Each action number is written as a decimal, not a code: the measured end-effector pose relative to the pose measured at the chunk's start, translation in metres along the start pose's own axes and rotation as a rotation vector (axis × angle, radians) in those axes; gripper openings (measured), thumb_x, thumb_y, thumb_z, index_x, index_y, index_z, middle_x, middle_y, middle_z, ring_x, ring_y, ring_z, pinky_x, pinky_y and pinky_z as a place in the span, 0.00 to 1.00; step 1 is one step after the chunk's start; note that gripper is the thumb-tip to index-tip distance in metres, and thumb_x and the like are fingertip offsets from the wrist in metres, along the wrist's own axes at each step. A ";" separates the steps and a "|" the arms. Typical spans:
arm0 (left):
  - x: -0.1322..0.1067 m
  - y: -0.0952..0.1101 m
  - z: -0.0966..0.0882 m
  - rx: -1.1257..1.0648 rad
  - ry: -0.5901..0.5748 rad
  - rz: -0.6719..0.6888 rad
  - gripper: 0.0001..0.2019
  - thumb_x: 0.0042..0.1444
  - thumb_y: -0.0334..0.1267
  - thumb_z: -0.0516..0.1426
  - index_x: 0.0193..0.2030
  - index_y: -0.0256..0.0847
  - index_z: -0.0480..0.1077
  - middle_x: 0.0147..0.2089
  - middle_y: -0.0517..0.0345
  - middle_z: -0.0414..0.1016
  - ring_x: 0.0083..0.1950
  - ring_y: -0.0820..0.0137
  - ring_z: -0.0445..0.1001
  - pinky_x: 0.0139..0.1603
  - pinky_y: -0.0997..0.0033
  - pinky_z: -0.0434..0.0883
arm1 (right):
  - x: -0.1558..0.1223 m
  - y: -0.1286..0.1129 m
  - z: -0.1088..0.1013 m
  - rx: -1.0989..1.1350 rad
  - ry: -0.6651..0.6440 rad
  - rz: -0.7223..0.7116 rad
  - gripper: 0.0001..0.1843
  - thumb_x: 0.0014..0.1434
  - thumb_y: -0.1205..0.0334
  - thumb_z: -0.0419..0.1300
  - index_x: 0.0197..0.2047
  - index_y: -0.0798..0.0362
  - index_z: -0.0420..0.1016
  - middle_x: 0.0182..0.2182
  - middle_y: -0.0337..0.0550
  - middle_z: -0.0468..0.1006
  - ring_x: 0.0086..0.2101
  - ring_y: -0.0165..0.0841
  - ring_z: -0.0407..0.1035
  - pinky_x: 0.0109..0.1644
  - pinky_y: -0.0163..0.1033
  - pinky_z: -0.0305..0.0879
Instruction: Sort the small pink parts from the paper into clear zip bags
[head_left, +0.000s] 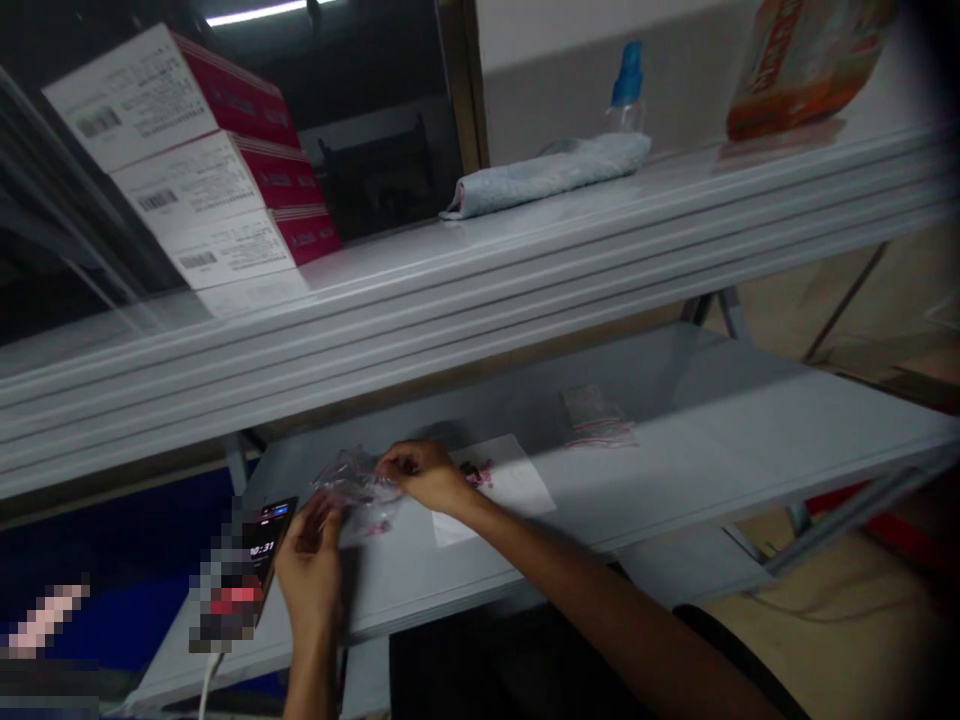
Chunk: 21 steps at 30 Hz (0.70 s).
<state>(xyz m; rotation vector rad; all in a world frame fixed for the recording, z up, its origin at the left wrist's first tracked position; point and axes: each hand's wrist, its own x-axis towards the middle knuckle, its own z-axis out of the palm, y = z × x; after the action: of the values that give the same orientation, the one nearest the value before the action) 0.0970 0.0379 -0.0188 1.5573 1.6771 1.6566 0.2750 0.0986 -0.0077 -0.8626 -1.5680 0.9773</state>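
Note:
My left hand (311, 565) and my right hand (424, 472) both pinch a small clear plastic bag (356, 490) with a pink zip strip, holding it just above the grey lower table (675, 450). The left fingers grip its near left edge, the right fingers its far right edge. What is inside the bag is too dim to make out. A white paper sheet (510, 485) with a small pink and dark item (478, 473) on it lies just right of my right hand.
A phone (266, 545) showing a timer lies at the table's left. A stack of clear bags (596, 415) lies further right. The upper shelf (480, 290) overhangs, carrying white-and-magenta boxes (202, 160), a rolled cloth (547, 175), a spray bottle (626, 90) and an orange package (802, 60).

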 end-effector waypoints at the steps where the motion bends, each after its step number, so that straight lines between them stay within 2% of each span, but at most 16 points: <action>1: 0.000 -0.001 0.000 0.055 0.022 0.024 0.19 0.56 0.43 0.59 0.52 0.36 0.74 0.52 0.45 0.79 0.53 0.57 0.77 0.57 0.54 0.72 | 0.001 0.002 0.001 0.034 0.007 0.022 0.06 0.59 0.67 0.59 0.34 0.55 0.79 0.27 0.38 0.78 0.24 0.27 0.70 0.29 0.31 0.63; 4: -0.001 -0.004 -0.001 0.150 -0.008 0.075 0.19 0.57 0.40 0.57 0.54 0.38 0.73 0.54 0.45 0.78 0.55 0.57 0.76 0.59 0.53 0.70 | 0.000 0.011 0.005 0.131 -0.010 0.123 0.06 0.60 0.66 0.58 0.37 0.55 0.77 0.29 0.39 0.78 0.24 0.28 0.72 0.25 0.30 0.62; 6: -0.001 -0.006 -0.002 0.267 -0.087 0.196 0.20 0.56 0.36 0.56 0.56 0.38 0.73 0.56 0.45 0.77 0.56 0.55 0.74 0.60 0.52 0.68 | -0.003 0.019 0.007 0.135 -0.045 0.164 0.06 0.60 0.67 0.58 0.38 0.54 0.77 0.29 0.39 0.78 0.26 0.30 0.74 0.26 0.30 0.63; 9: 0.003 -0.009 -0.004 0.464 -0.255 0.411 0.19 0.53 0.33 0.55 0.50 0.41 0.77 0.53 0.48 0.78 0.58 0.52 0.70 0.62 0.48 0.64 | -0.009 0.024 0.006 0.033 -0.078 0.102 0.06 0.59 0.69 0.59 0.36 0.54 0.77 0.30 0.39 0.78 0.31 0.30 0.74 0.31 0.31 0.65; 11: 0.005 -0.007 -0.006 0.519 -0.337 0.459 0.13 0.53 0.35 0.56 0.43 0.44 0.80 0.47 0.51 0.81 0.55 0.52 0.71 0.59 0.47 0.66 | -0.016 0.021 0.000 -0.046 -0.107 0.039 0.07 0.62 0.67 0.58 0.34 0.54 0.78 0.30 0.39 0.79 0.31 0.30 0.72 0.34 0.31 0.64; 14: 0.003 0.001 -0.010 0.438 -0.325 0.400 0.10 0.56 0.42 0.58 0.37 0.43 0.80 0.42 0.51 0.82 0.49 0.54 0.75 0.55 0.51 0.69 | -0.032 0.002 -0.012 -0.112 -0.164 -0.059 0.12 0.66 0.59 0.56 0.38 0.53 0.80 0.34 0.41 0.81 0.34 0.30 0.73 0.37 0.33 0.64; 17: -0.004 0.018 -0.016 0.285 -0.323 0.245 0.12 0.56 0.45 0.59 0.39 0.41 0.79 0.43 0.50 0.82 0.48 0.56 0.77 0.54 0.54 0.70 | -0.054 -0.023 -0.027 -0.145 -0.190 -0.156 0.11 0.62 0.56 0.62 0.44 0.50 0.81 0.41 0.42 0.83 0.40 0.32 0.74 0.44 0.34 0.66; 19: -0.011 0.032 -0.018 0.206 -0.438 0.134 0.13 0.55 0.45 0.60 0.41 0.41 0.79 0.44 0.50 0.82 0.48 0.56 0.78 0.54 0.56 0.71 | -0.071 -0.037 -0.038 -0.157 -0.180 -0.133 0.10 0.62 0.58 0.62 0.42 0.51 0.82 0.38 0.43 0.83 0.37 0.32 0.75 0.43 0.35 0.67; 21: -0.018 0.044 -0.017 0.136 -0.622 0.059 0.14 0.55 0.44 0.61 0.45 0.41 0.79 0.46 0.50 0.82 0.49 0.57 0.78 0.54 0.57 0.71 | -0.089 -0.043 -0.051 -0.098 -0.199 -0.016 0.10 0.62 0.60 0.60 0.41 0.53 0.81 0.32 0.44 0.83 0.31 0.31 0.74 0.37 0.34 0.68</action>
<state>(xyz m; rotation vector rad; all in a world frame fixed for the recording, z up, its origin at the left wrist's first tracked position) 0.1095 0.0027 0.0152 1.9380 1.4273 0.9365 0.3400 0.0084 0.0029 -0.8387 -1.8015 1.0064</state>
